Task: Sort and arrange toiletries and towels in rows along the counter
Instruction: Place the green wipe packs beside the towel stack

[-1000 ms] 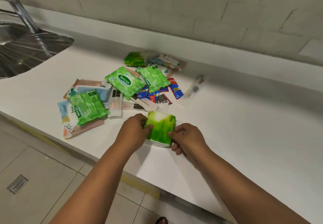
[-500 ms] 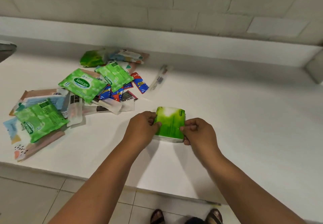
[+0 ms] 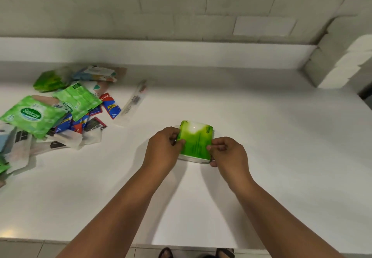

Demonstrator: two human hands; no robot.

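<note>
White bench (image 3: pixel 261 177) runs beneath a pale block wall (image 3: pixel 181 6), with a raised ledge (image 3: pixel 181 54) along its back edge. Near the middle, both hands hold one green tissue pack (image 3: pixel 196 143) just above or on the surface; which one cannot be told. The left hand (image 3: pixel 163 149) pinches the pack's left edge with curled fingers, and the right hand (image 3: pixel 229 153) has its grip closed on the right edge, thumb on top. Well apart to the left lies a loose heap: a green Sanicare wipes pouch (image 3: pixel 30 114), a second green pouch (image 3: pixel 78 100), red-and-blue toothpaste sachets (image 3: pixel 109 106), a clear-wrapped toothbrush (image 3: pixel 134 100) and another green tissue pack (image 3: pixel 50 80) at the back.
</note>
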